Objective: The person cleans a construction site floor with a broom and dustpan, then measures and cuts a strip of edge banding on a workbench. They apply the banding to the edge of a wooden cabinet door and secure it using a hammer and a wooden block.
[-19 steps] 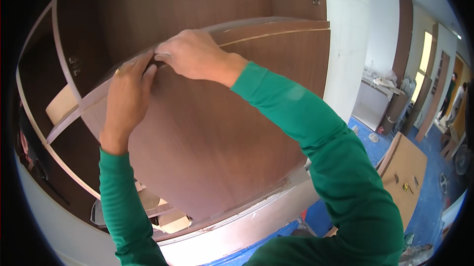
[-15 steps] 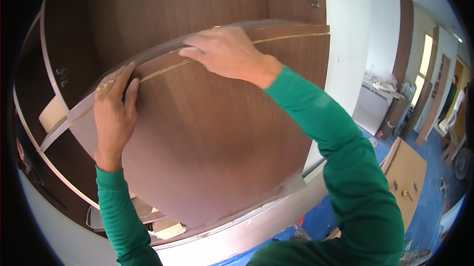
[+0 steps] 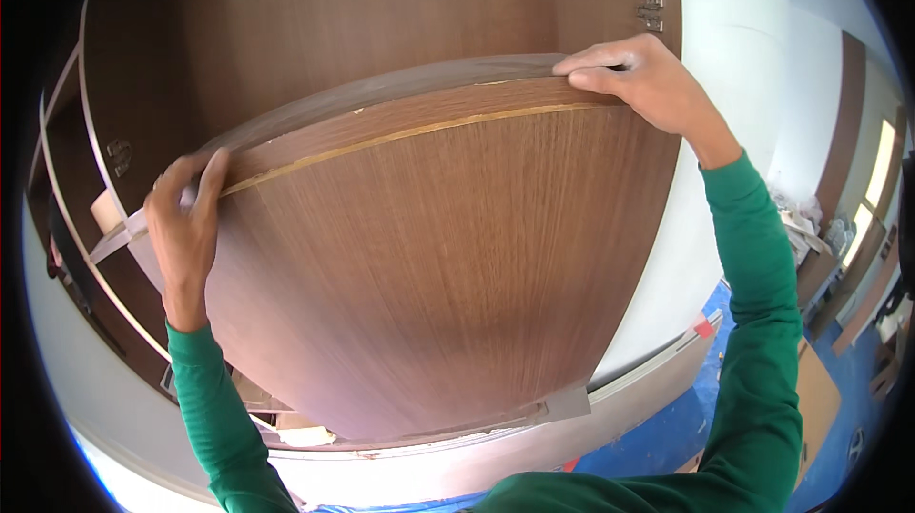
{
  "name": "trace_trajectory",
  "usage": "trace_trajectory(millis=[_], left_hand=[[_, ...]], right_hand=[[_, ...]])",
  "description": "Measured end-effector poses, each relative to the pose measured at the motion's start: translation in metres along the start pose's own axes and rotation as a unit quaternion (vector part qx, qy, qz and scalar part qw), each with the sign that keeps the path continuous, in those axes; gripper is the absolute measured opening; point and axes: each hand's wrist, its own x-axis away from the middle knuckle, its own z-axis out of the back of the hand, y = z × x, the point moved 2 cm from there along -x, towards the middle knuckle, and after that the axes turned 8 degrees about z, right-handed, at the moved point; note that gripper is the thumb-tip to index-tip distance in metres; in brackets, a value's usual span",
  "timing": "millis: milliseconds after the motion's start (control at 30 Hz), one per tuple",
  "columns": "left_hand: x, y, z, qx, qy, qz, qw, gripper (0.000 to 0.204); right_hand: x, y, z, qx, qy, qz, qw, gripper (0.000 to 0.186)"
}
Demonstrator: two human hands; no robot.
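A large brown wood-grain panel [image 3: 419, 265] stands upright in front of an open brown cabinet [image 3: 381, 18]. A thin grey edge strip [image 3: 400, 84] runs along the panel's top edge. My left hand [image 3: 186, 222] grips the panel's upper left corner, thumb over the strip. My right hand [image 3: 643, 75] presses down with flat fingers on the strip at the upper right end of the edge. Both arms wear green sleeves.
A metal hinge [image 3: 650, 13] sits on the cabinet's right side wall, another fitting [image 3: 119, 156] on the left wall. Pale scraps [image 3: 300, 435] lie at the cabinet's bottom. A white wall [image 3: 753, 65] is to the right; blue floor covering [image 3: 658, 437] and boards lie lower right.
My right hand slid right along the top edge, from near the left hand to the far right end. The left hand shifted lower left on the corner.
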Motion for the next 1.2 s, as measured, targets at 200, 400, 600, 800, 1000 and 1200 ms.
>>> trace_trajectory(millis=[200, 400, 600, 800, 1000, 1200], left_hand=[[-0.008, 0.174, -0.066, 0.107, -0.156, -0.178, 0.966, 0.027], [-0.021, 0.182, -0.096, 0.143, -0.191, -0.081, 0.968, 0.013], [-0.017, 0.19, -0.111, 0.209, -0.206, -0.056, 0.954, 0.009], [-0.027, 0.228, -0.102, 0.064, -0.222, -0.049, 0.972, 0.025], [-0.021, 0.374, -0.183, 0.149, -0.242, -0.209, 0.936, 0.04], [-0.023, 0.419, -0.222, 0.118, -0.321, -0.141, 0.929, 0.034]], right_hand=[[-0.053, -0.023, -0.026, -0.03, -0.095, 0.023, 0.995, 0.033], [-0.061, -0.04, -0.06, -0.086, 0.021, 0.046, 0.995, 0.029], [0.003, 0.005, -0.035, 0.166, 0.127, 0.211, 0.955, 0.017], [0.088, 0.061, 0.081, 0.083, 0.28, 0.043, 0.955, 0.029], [0.106, 0.12, 0.067, -0.113, 0.177, -0.162, 0.964, 0.054], [0.1, 0.132, 0.08, -0.162, 0.103, -0.116, 0.974, 0.029]])
